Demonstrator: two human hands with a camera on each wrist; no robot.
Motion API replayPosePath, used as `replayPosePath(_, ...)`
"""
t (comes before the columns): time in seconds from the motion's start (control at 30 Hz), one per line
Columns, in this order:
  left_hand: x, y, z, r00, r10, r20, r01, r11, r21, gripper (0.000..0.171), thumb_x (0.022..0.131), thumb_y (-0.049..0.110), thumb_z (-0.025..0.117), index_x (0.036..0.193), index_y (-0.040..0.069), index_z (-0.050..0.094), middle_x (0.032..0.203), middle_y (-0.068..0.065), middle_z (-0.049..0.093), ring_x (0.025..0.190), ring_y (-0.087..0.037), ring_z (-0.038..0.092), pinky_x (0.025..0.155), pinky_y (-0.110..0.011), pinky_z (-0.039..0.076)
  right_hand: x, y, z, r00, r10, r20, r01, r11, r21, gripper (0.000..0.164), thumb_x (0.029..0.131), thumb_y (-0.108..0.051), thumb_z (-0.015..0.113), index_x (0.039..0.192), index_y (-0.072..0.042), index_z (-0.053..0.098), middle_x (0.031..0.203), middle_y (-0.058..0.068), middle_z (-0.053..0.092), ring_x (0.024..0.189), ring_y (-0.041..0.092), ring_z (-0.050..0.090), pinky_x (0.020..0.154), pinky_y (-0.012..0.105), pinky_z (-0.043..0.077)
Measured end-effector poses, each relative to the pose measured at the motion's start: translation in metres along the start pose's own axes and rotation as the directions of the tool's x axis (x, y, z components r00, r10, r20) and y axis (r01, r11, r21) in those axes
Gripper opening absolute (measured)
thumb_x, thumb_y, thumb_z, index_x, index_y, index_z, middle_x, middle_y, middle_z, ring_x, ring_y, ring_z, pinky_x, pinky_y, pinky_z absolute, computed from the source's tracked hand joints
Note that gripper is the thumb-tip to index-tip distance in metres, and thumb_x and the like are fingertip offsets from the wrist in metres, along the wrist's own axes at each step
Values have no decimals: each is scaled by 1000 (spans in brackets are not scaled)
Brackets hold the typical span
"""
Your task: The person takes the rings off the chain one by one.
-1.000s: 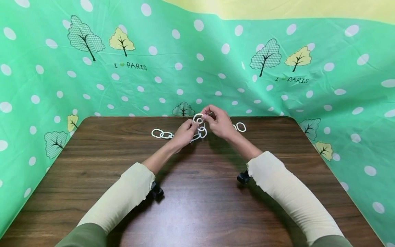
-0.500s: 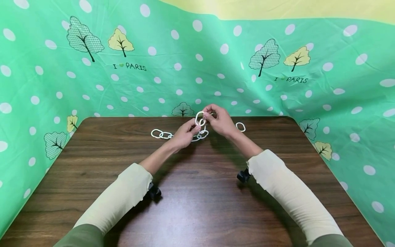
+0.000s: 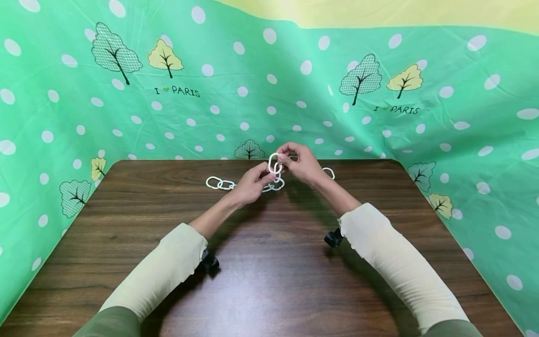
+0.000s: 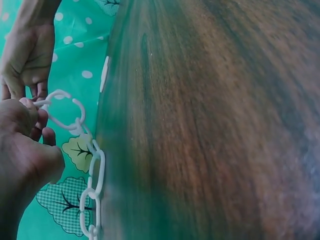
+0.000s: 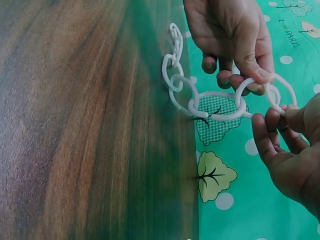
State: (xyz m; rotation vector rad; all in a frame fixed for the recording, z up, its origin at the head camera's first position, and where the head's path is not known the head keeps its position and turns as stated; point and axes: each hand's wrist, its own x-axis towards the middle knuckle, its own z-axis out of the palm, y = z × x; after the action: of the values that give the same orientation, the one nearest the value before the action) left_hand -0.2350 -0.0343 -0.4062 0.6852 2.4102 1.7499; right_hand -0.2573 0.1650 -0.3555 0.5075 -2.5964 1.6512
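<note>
A white plastic chain (image 3: pixel 221 182) lies along the far part of the table, its near-centre end lifted between my hands. My left hand (image 3: pixel 252 181) pinches a link at the raised end between thumb and fingers. My right hand (image 3: pixel 301 163) pinches an oval link (image 3: pixel 270 163) standing upright, just above and right of the left fingertips. In the right wrist view, the two links (image 5: pixel 286 85) overlap where the fingertips meet. An open gap shows in one hanging link (image 4: pixel 82 110) in the left wrist view. Fingers hide parts of both pinched links.
A loose white link (image 3: pixel 332 173) lies on the table behind my right wrist, partly covered by it. The brown wooden table (image 3: pixel 269 262) ends just behind my hands, against a green dotted cloth (image 3: pixel 269 93). Black wrist cameras hang under both sleeves.
Both hands have shifted slightly right. The upright link has turned to look narrower and more vertical. My right wrist now covers more of the loose link behind it.
</note>
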Motion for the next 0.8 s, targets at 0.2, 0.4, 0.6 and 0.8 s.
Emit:
replayPosePath(0.2, 0, -4, 0, 1000, 7, -9, -7, 1000, -1, 11, 114, 9, 64, 115, -2, 66, 110, -10, 71, 100, -9, 62, 91, -24, 51, -2, 0, -2, 1000, -11, 28, 11, 1000, -18, 17, 113, -5, 65, 123, 7, 71, 108, 18, 72, 90, 21, 69, 75, 22, 62)
replayPosePath(0.4, -2, -5, -2, 1000, 17, -21, -16, 1000, 10, 11, 113, 9, 65, 107, 1, 64, 105, -9, 68, 97, -11, 61, 89, -26, 49, -4, 1, -5, 999, -30, 39, 31, 999, -30, 11, 113, -7, 67, 119, 1, 72, 106, 16, 74, 90, 17, 69, 76, 24, 63)
replayPosePath(0.6, -2, -6, -5, 999, -25, -45, 26, 999, 37, 15, 116, 16, 63, 106, 4, 64, 105, -11, 71, 98, -14, 63, 89, -27, 48, -5, 2, -8, 999, -34, 16, 34, 998, -51, 15, 113, -9, 68, 119, 4, 73, 109, 19, 75, 90, 24, 71, 76, 23, 61)
replayPosePath(0.8, -3, 0, -9, 993, -58, -100, 64, 997, 52, 19, 116, 23, 62, 104, 9, 64, 93, 0, 61, 88, -18, 56, 84, -32, 45, -8, 5, -21, 1000, -20, 17, 22, 992, -120, 17, 113, -11, 69, 120, 2, 75, 113, 26, 75, 93, 33, 73, 76, 23, 60)
